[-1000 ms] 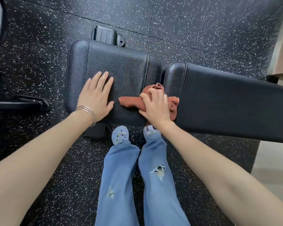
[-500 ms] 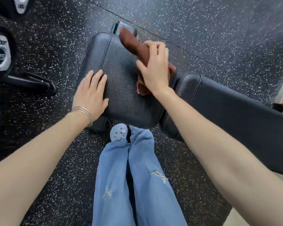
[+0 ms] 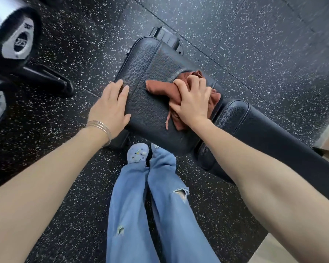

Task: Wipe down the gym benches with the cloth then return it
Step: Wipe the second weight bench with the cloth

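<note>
A black padded gym bench stands in front of me. Its short seat pad (image 3: 152,73) lies ahead and its long back pad (image 3: 273,133) runs off to the right. A rust-brown cloth (image 3: 160,88) lies bunched on the right half of the seat pad. My right hand (image 3: 193,100) presses down on the cloth with fingers curled into its folds. My left hand (image 3: 110,105) rests flat, fingers straight, on the seat pad's left edge.
Dumbbells (image 3: 17,35) sit on a rack at the far left, with a black rack foot (image 3: 49,80) on the speckled rubber floor. The bench's black bracket (image 3: 165,39) sticks out beyond the seat pad. My legs in blue jeans (image 3: 150,205) stand close to the bench.
My right hand pulled the cloth back from the far end of the seat pad toward its middle right. My left hand slid to the pad's left edge. The view turned left.
</note>
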### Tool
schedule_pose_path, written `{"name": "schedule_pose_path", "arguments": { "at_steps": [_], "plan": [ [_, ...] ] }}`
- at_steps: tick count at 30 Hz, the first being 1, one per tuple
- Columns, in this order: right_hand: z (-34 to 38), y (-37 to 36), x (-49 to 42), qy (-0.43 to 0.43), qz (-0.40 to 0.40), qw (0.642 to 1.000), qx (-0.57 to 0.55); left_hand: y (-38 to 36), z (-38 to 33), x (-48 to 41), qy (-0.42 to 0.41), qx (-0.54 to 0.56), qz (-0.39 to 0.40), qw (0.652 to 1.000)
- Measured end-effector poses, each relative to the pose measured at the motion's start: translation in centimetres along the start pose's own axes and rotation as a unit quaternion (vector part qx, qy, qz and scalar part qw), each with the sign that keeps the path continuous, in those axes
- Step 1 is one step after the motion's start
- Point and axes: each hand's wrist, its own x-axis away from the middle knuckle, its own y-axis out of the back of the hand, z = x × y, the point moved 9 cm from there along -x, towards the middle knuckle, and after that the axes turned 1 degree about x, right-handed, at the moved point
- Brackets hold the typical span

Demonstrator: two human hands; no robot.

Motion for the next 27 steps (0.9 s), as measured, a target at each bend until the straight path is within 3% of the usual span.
{"name": "schedule_pose_path", "arguments": {
  "at_steps": [7,12,18,27],
  "plan": [
    [0.0,1.7,-5.5,-0.094,-0.046,0.995,-0.003,-0.9,0.1,1.0,-0.003,0.027,-0.01,1.0],
    [-1.4,2.0,-3.9,-0.028,-0.043,0.999,-0.003,0.0,-1.6,0.2,0.004,0.058,-0.04,0.997],
    [-8.1,0.9,5.5,-0.067,-0.03,0.997,-0.038,1.3,-3.9,-1.6,-0.019,0.064,-0.056,0.996],
    [-1.5,1.7,-4.0,-0.031,-0.013,0.999,0.038,0.9,-1.6,-1.6,0.021,0.082,-0.062,0.994]
  ]
}}
